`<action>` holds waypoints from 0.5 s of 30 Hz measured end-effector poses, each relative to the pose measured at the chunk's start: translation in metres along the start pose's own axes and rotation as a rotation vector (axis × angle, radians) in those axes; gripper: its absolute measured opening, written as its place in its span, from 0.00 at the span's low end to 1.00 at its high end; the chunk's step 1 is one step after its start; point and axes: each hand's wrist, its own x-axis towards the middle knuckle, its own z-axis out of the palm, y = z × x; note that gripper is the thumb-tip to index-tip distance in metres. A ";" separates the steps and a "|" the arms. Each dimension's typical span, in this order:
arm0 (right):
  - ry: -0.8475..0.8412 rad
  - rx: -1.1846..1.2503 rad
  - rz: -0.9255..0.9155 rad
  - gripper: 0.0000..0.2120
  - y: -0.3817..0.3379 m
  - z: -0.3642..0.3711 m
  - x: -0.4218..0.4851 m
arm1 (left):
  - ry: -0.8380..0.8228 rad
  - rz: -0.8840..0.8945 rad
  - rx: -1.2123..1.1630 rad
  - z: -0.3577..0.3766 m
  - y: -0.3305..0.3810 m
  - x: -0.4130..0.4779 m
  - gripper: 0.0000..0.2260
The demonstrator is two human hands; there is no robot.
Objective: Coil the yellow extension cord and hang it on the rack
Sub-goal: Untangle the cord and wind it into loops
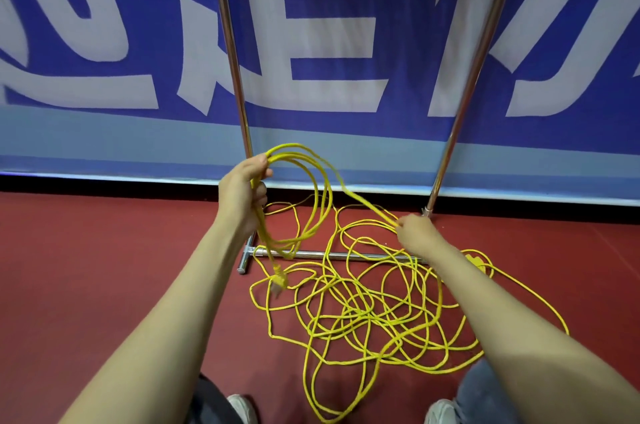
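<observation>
A long yellow extension cord (367, 312) lies in a loose tangle on the red floor. My left hand (244, 189) grips a few gathered loops of it, and these hang down with the plug end (278, 280) dangling at the bottom. A taut strand runs from those loops to my right hand (415, 233), which pinches it above the tangle. The metal rack (232, 42) stands just behind, with two chrome uprights and a base bar (346, 254) on the floor. The rack's top is out of view.
A blue and white banner wall (329, 70) closes off the space behind the rack. Red floor (86, 267) spreads to the left and right. My shoes (242, 409) and knees show at the bottom edge, close to the cord.
</observation>
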 end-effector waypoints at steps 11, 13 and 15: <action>-0.406 -0.443 -0.276 0.25 -0.051 0.006 -0.040 | 0.116 0.074 -0.271 0.005 -0.012 0.006 0.13; -0.406 -0.455 -0.360 0.24 -0.067 -0.001 -0.056 | 0.122 0.089 -0.235 0.006 -0.015 0.006 0.14; -0.336 -0.518 -0.533 0.21 -0.081 -0.008 -0.067 | 0.101 0.091 -0.189 0.008 -0.018 0.006 0.14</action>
